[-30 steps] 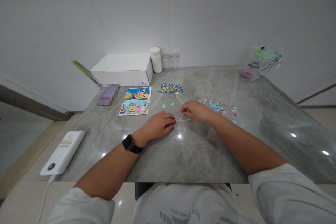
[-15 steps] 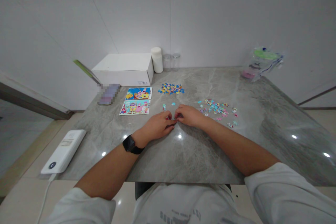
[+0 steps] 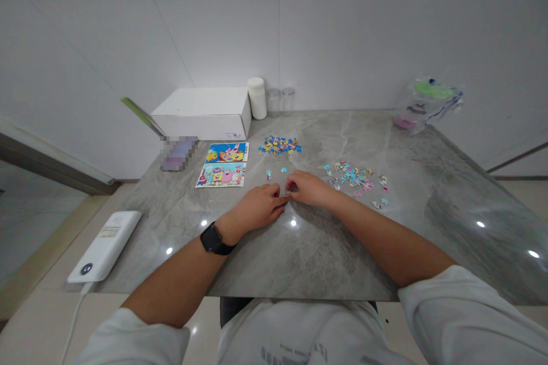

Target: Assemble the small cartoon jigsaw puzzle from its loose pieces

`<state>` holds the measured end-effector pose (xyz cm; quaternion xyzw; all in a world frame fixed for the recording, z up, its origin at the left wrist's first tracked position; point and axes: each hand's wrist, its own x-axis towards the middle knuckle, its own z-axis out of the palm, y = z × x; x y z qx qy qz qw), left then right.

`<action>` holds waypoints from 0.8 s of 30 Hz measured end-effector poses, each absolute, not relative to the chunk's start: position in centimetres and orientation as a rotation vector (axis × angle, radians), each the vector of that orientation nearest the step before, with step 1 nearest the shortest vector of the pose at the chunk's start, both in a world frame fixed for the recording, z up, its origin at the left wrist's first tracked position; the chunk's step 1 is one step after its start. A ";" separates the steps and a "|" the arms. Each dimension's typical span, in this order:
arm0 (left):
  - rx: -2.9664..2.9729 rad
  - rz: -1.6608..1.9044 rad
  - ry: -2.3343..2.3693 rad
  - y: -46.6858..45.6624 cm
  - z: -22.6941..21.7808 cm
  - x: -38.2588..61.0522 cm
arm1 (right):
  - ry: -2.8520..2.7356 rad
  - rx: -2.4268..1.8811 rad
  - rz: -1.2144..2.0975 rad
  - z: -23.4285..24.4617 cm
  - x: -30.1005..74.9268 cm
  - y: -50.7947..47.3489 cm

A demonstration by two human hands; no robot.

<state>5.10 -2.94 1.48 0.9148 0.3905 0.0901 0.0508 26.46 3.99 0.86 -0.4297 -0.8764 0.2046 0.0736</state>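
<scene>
My left hand (image 3: 262, 204), with a black watch on its wrist, rests low over the grey table, its fingers bent and one fingertip pressed on a small puzzle piece (image 3: 288, 194). Touching the same spot from the other side, my right hand (image 3: 309, 188) pinches with thumb and forefinger. The fingers hide most of what lies between them. Just beyond my hands are a narrow piece or joined pieces (image 3: 269, 174) and a single light-blue puzzle piece (image 3: 283, 170). Right of my right hand spreads a loose pile of pastel puzzle pieces (image 3: 354, 175).
Two cartoon picture cards (image 3: 221, 175) lie at left. Behind are a mostly blue and yellow puzzle pile (image 3: 280, 145), a white box (image 3: 201, 114), a white bottle (image 3: 257, 99) and two clear glasses (image 3: 287, 101). A plastic bag (image 3: 428, 104) stands far right, a corded white device (image 3: 105, 245) near left.
My hands stay almost in place, with only slight finger movement at the puzzle piece. The whole view has shifted very slightly. The piles and cards lie as before.
</scene>
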 end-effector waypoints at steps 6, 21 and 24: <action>2.755 0.386 1.110 -3.0 1.7 5.1 | -2.491 -1.319 0.925 2.8 28.0 5.4; 2.786 0.354 1.013 -2.7 1.0 6.5 | -2.713 -1.427 0.834 3.3 30.0 6.1; 2.768 0.364 1.027 -2.6 1.3 6.1 | -2.739 -1.470 0.763 3.4 29.5 5.7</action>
